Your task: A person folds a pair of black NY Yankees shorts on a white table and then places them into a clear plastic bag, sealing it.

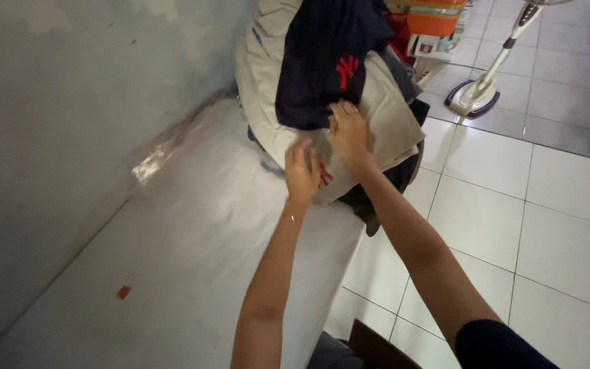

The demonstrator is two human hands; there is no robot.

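A heap of clothes sits at the far end of a white ledge (172, 260). On top lies a dark navy garment (322, 61) with a red mark, over beige cloth (390, 116). My right hand (348, 131) presses on the beige cloth just below the navy garment's hem. My left hand (302, 171) grips a pale grey piece with red print at the heap's near edge. Both forearms reach forward from the bottom of the view. Darker clothes hang off the ledge's side beneath the heap.
A grey wall (69, 102) runs along the left of the ledge. White floor tiles (513, 225) spread to the right. A standing fan's base (476, 96) and an orange box (435, 20) stand beyond the heap. A small orange scrap (123, 292) lies on the ledge.
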